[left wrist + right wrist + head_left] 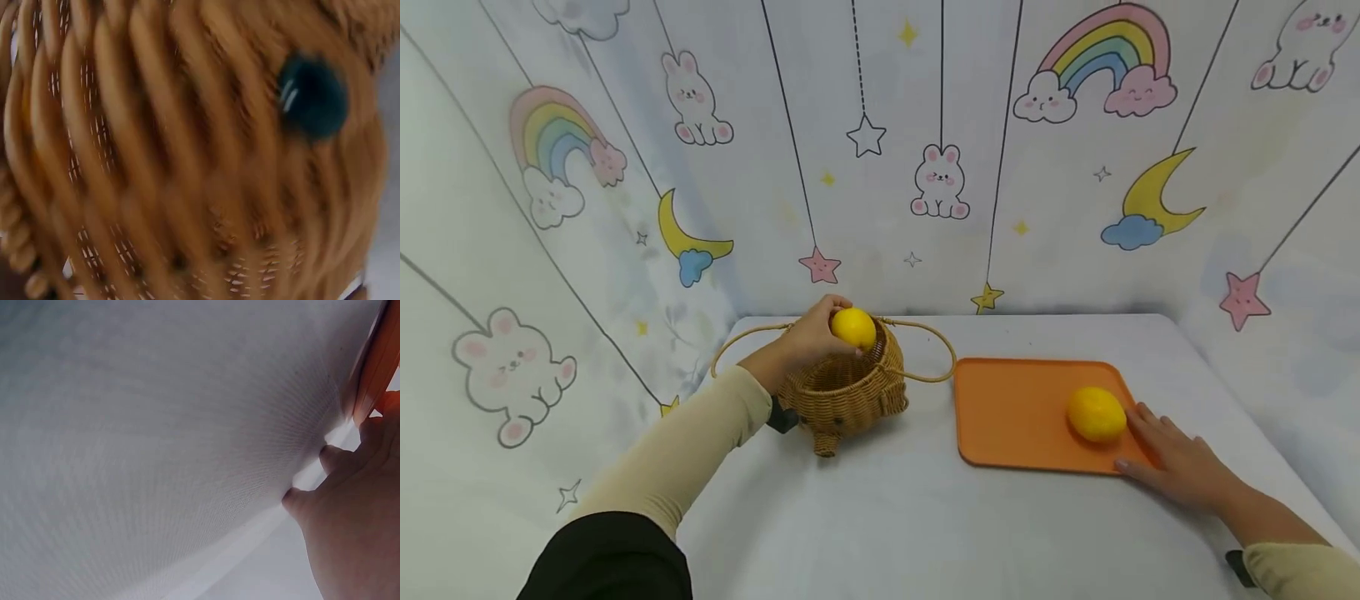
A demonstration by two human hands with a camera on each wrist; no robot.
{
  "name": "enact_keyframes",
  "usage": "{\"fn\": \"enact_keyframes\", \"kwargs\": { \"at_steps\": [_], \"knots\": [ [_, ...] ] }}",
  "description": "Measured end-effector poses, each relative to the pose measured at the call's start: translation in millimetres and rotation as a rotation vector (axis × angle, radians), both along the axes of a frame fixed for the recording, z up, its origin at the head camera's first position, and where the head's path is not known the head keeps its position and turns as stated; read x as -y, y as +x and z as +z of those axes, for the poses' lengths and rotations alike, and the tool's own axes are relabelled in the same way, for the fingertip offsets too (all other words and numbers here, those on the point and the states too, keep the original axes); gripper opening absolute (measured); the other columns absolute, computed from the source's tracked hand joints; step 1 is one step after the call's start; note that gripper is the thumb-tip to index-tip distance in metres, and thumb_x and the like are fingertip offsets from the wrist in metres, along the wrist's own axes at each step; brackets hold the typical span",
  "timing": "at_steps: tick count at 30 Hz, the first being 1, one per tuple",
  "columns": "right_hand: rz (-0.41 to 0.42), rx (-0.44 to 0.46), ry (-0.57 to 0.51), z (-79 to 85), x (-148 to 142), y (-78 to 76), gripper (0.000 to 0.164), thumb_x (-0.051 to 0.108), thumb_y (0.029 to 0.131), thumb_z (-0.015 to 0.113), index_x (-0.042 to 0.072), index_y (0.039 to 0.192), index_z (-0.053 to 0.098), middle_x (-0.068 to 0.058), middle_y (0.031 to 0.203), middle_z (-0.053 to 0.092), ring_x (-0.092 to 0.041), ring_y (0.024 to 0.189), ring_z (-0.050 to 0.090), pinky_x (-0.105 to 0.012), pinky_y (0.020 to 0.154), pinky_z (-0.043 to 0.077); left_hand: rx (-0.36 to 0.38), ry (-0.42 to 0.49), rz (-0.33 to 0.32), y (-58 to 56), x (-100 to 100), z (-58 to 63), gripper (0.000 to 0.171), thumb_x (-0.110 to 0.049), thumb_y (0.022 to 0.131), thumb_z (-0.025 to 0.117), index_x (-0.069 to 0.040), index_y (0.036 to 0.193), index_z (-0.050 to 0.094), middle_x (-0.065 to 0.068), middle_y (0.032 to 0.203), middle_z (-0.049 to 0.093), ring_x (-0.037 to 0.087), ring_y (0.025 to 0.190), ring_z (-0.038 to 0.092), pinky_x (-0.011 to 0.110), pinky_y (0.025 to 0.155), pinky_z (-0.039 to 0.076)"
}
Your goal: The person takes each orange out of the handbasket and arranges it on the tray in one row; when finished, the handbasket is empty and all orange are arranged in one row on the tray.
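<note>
My left hand point(811, 340) grips a yellow lemon point(854, 327) at the mouth of a wicker basket point(848, 410). The basket has an animal face, with a snout at the front and a dark round eye point(312, 97) close up in the left wrist view. On the right, a second lemon point(1096, 414) lies on an orange tray point(1011, 417). My right hand point(1183, 462) rests with fingers extended at the tray's right edge, fingertips beside that lemon. Whether they touch the lemon is unclear. In the right wrist view, the hand point(356, 519) meets the tray rim point(378, 369).
Two thin looped handles point(936, 333) spread out from the basket's sides, the right one reaching near the tray. A white cloth covers the table point(880, 517). Behind and at the sides hangs a printed curtain point(880, 233) with rabbits, stars and rainbows.
</note>
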State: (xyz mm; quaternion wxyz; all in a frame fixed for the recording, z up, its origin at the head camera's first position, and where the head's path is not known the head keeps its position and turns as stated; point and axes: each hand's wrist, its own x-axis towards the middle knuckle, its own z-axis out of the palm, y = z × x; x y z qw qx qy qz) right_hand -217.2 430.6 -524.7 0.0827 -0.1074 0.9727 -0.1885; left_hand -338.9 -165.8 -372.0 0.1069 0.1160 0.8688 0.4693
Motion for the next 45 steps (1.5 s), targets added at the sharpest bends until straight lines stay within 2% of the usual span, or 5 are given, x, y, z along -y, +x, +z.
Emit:
{"fn": "enact_keyframes", "kwargs": {
  "at_steps": [14, 25, 33, 37, 45],
  "knots": [
    [-0.009, 0.003, -0.029, -2.1, -1.1, 2.4, 0.103, 0.063, 0.1, 0.065, 0.002, 0.169, 0.018, -0.034, 0.172, 0.01, -0.07, 0.147, 0.014, -0.091, 0.104, 0.006, 0.058, -0.219, -0.315, -48.3, 5.0, 26.2, 0.081, -0.019, 0.082, 0.095, -0.013, 0.142, 0.039, 0.017, 0.15, 0.045, 0.034, 0.131, 0.055, 0.047, 0.112, 0.048],
    [-0.015, 0.0, -0.02, -0.4, 0.3, -3.1, 0.105, 0.065, 0.099, 0.066, 0.006, 0.171, 0.017, -0.034, 0.171, 0.013, -0.069, 0.147, 0.016, -0.091, 0.104, 0.007, 0.156, -0.396, -0.416, -56.4, 11.3, 4.2, 0.076, -0.017, 0.083, 0.094, -0.011, 0.139, 0.042, 0.015, 0.138, 0.053, 0.028, 0.12, 0.055, 0.038, 0.102, 0.051],
    [-0.034, 0.012, -0.012, -3.1, -3.8, 2.1, 0.106, 0.066, 0.098, 0.066, 0.005, 0.17, 0.019, -0.034, 0.172, 0.011, -0.069, 0.147, 0.015, -0.091, 0.104, 0.006, 0.167, -0.471, -0.523, -66.2, -7.0, 27.9, 0.075, -0.022, 0.082, 0.094, -0.013, 0.137, 0.044, 0.012, 0.137, 0.056, 0.026, 0.12, 0.056, 0.038, 0.105, 0.049],
    [-0.041, 0.017, -0.019, -3.0, -3.8, 3.7, 0.106, 0.065, 0.098, 0.067, 0.005, 0.17, 0.018, -0.033, 0.172, 0.01, -0.069, 0.147, 0.014, -0.091, 0.105, 0.004, 0.131, -0.463, -0.538, -69.2, -9.1, 16.3, 0.073, -0.025, 0.081, 0.096, -0.013, 0.135, 0.049, 0.01, 0.134, 0.06, 0.024, 0.118, 0.058, 0.037, 0.104, 0.05],
    [-0.03, 0.008, -0.023, -6.6, -2.0, 2.7, 0.104, 0.063, 0.099, 0.067, 0.006, 0.171, 0.017, -0.032, 0.173, 0.01, -0.068, 0.148, 0.015, -0.09, 0.106, 0.005, 0.054, -0.743, -0.529, -71.0, -12.3, -6.9, 0.075, -0.033, 0.085, 0.094, -0.01, 0.143, 0.053, 0.007, 0.136, 0.06, 0.024, 0.123, 0.057, 0.041, 0.108, 0.049]
  ]
}}
